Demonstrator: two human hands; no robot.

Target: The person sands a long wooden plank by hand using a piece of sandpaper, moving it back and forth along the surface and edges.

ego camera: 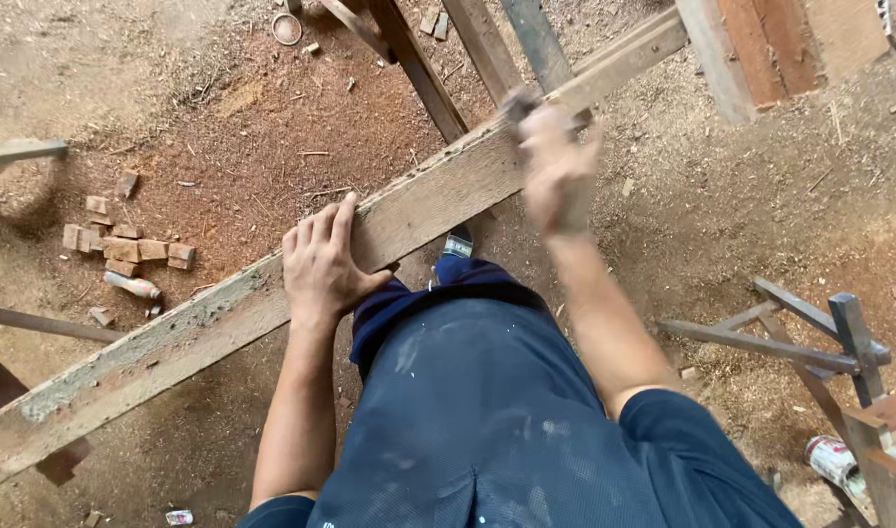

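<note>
A long weathered wooden plank (174, 337) runs from the lower left to the upper right, resting across my knee. My left hand (323, 262) lies flat on its top face, fingers spread, pressing it down. My right hand (557, 166) is blurred with motion farther up the plank, curled around a small dark object (519, 102) that touches the wood; what it is cannot be told. My dark blue shorts and a foot (458, 242) show under the plank.
The dirt floor is covered in sawdust. Small wood offcuts (125, 244) and a can (132, 285) lie at left. More boards (418, 68) lean at top, a wooden frame (819, 342) stands at right beside a can (832, 460).
</note>
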